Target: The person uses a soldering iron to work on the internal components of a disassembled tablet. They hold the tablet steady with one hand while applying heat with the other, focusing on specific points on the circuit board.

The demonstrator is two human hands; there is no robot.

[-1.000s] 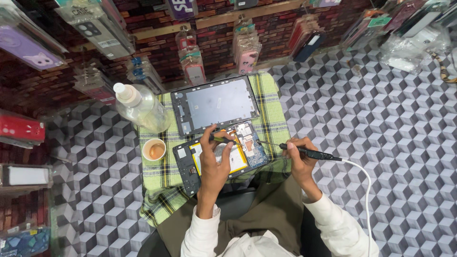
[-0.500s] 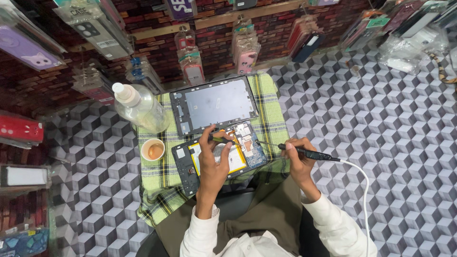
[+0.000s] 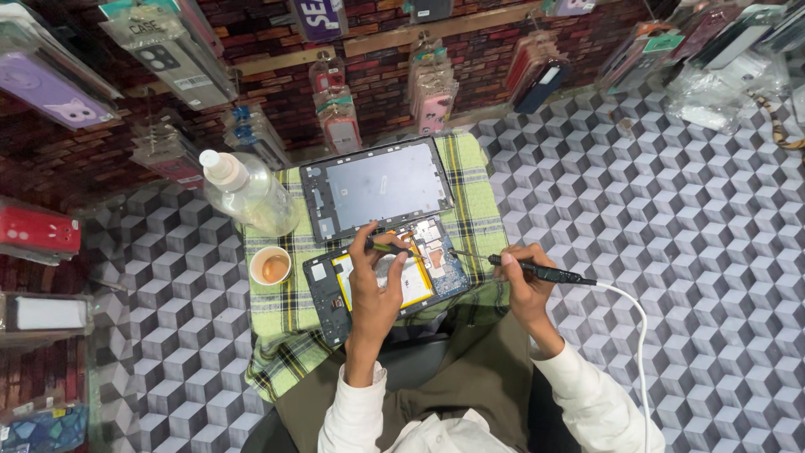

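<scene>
Checked cloth (image 3: 293, 310) covers the counter; left hand (image 3: 375, 281) pinches tweezers (image 3: 387, 247) over the tablet (image 3: 394, 281), right hand (image 3: 521, 285) grips the iron (image 3: 537, 271), tip pointing left toward it.

Single head-worn view, looking steeply down from above wearer's lap; moderate distance; green checked cloth (image 3: 478, 226) centred, wall racks at top.

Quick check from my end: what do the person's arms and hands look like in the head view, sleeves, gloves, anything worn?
Both hands are bare: no gloves, and no rings or watch that I can make out. The left hand and the right hand each come out of a long white sleeve with a buttoned-style cuff ending at the wrist. The fabric looks plain, without visible markings.
</scene>
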